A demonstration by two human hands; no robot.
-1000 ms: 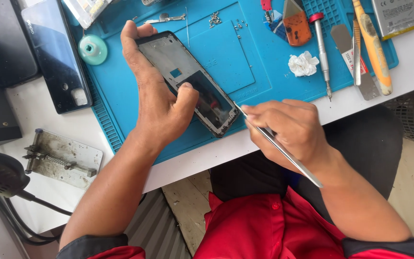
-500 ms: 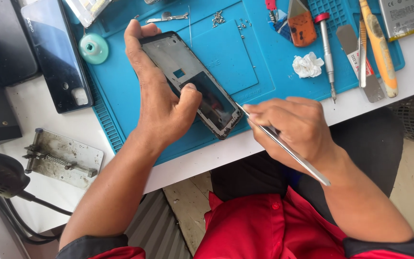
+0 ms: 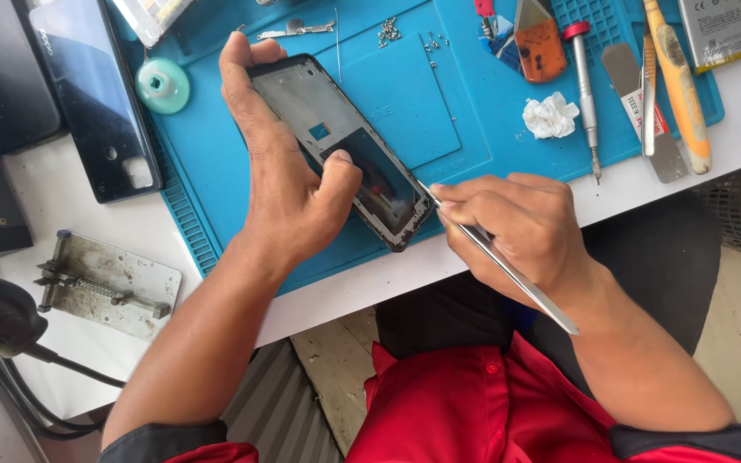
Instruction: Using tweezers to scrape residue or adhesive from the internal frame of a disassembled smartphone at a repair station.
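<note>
Holding the phone frame (image 3: 349,150) tilted above the blue mat (image 3: 473,103) on the worktop, my left hand (image 3: 289,184) has its fingers clamped along the frame's left edge, thumb pressed on its inner face. The frame's long axis runs from far left to near right. My right hand (image 3: 521,231), fingers pinched together on the metal tweezers (image 3: 508,270), sits just right of the near corner, tip touching that corner.

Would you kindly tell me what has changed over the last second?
Hardly anything: the left hand still grips the black phone frame over the blue work mat, and the right hand keeps the thin metal tweezers at the frame's lower edge. Nothing was released.
</note>
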